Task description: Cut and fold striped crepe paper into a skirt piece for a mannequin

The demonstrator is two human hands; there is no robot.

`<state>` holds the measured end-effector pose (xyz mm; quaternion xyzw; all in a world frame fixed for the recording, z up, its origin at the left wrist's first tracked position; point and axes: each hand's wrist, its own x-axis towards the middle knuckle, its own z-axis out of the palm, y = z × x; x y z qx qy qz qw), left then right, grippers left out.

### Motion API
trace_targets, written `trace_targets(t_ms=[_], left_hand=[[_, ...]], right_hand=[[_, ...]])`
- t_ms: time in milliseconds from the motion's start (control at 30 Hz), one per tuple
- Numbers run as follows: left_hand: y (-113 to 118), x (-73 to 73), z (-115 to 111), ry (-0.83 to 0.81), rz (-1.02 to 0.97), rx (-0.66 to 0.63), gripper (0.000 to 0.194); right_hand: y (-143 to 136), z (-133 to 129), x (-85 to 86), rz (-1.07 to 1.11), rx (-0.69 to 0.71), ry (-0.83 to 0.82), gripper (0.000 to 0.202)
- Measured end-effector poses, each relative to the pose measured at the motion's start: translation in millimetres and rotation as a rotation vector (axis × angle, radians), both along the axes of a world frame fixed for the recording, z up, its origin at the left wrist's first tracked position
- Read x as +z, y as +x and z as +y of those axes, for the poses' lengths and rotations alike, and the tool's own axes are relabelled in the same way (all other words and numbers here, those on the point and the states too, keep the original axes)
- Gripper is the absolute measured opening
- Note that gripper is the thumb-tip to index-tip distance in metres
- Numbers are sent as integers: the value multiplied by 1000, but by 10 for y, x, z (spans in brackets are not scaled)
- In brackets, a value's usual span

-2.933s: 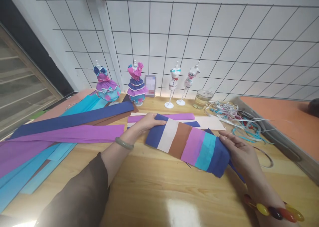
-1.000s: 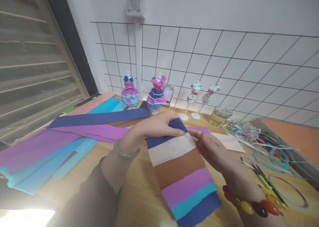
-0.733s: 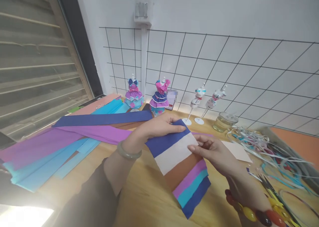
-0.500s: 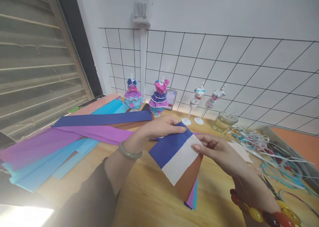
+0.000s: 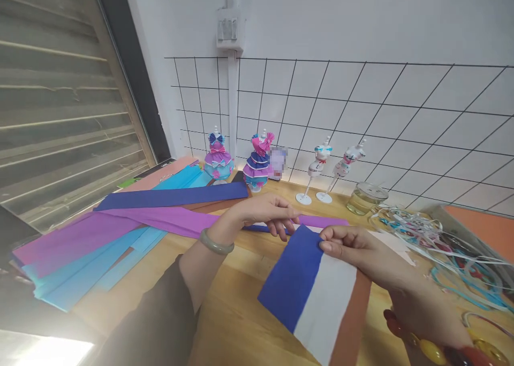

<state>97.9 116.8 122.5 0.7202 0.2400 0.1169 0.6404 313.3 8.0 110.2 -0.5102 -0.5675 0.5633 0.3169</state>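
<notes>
My right hand pinches the upper edge of a stack of crepe-paper-like pieces, with thumb and fingers at the border of blue and white. Blue, white and brown bands show side by side, and the stack hangs tilted over the wooden table, cut off by the bottom of the view. Just left of its top corner is my left hand, palm down, fingers loosely bent and apart, holding nothing. Behind the hands lie a purple strip and a thin blue strip.
Long blue, purple and light blue strips fan out at left. Two dressed mini mannequins and two bare ones stand at the back. A glass jar, tangled ribbons and a grey tray are at right.
My left hand has let go of the stack's upper corner. My right hand now grips nearer the blue band, and the stack has swung down and to the right.
</notes>
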Motion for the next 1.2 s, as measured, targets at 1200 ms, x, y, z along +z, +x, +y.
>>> trace_targets(t_ms=[1200], left_hand=[[1609, -928, 1306, 210, -74, 768, 43]], right_hand=[[-224, 597, -1236, -218, 137, 65, 34]])
